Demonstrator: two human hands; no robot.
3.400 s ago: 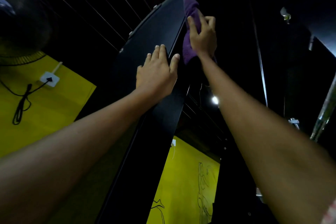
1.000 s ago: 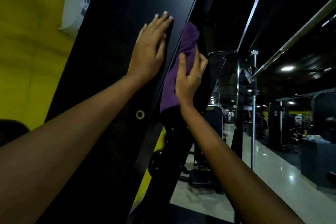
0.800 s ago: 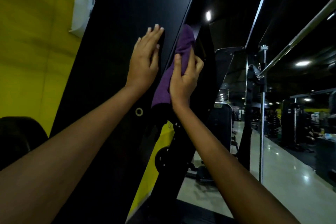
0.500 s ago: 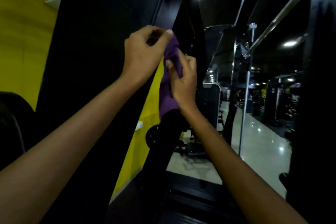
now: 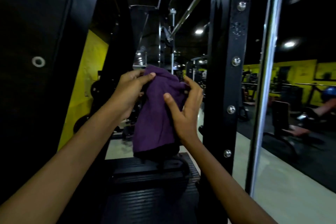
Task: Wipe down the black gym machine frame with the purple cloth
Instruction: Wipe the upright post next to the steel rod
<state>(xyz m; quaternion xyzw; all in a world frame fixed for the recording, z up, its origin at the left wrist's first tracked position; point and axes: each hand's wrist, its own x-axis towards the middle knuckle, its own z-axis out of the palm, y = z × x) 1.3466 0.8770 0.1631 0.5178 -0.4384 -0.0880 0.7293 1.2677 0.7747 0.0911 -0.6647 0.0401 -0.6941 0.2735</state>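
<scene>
The purple cloth (image 5: 156, 112) hangs in the air between my two hands, clear of the machine. My left hand (image 5: 131, 92) pinches its upper left corner between thumb and fingers. My right hand (image 5: 185, 111) holds the cloth's right side, thumb on the front and fingers curled behind the fold. The black gym machine frame has a wide panel (image 5: 41, 42) on the left and an upright post with bolts (image 5: 227, 71) on the right. Neither hand touches the frame.
A black ribbed weight stack (image 5: 154, 187) sits below the cloth. A chrome guide rod (image 5: 263, 87) runs beside the post. Yellow walls (image 5: 83, 82), more gym machines and a pale floor (image 5: 272, 178) lie beyond, with a person far right.
Both hands have left the black panel and dropped lower. My left hand has taken hold of the cloth's top, and the cloth now hangs free between the hands.
</scene>
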